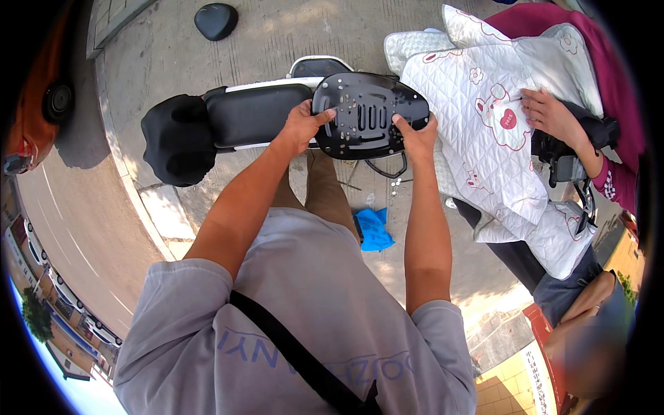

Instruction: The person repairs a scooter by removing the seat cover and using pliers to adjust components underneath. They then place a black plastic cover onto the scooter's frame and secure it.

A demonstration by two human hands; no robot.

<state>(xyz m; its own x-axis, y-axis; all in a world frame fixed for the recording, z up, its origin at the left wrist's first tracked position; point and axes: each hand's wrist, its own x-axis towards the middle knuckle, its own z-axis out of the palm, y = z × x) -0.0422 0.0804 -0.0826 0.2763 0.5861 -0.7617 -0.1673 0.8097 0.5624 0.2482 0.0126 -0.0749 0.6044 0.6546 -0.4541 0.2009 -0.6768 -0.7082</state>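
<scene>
My left hand point(301, 127) is closed on the left edge of a black oval plate point(372, 97), its thumb on the upper face. The right edge is gripped by my right hand point(418, 135), also with its thumb on top. Slots, raised ribs and several small holes mark the plate, which looks like the bare underside of a scooter seat. It is held above the front end of a white scooter's long black seat point(259, 114). Past the other end of that seat is a bulky black saddle point(178, 140). My fingers under the plate are hidden.
On the right, a white quilted scooter blanket point(498, 131) covers another scooter, with a person's hand point(550, 116) resting on it. A second person point(584, 297) is at lower right. A blue plastic bag point(374, 229), small white pieces point(396, 185) and a black rounded pad point(216, 21) lie on the pavement.
</scene>
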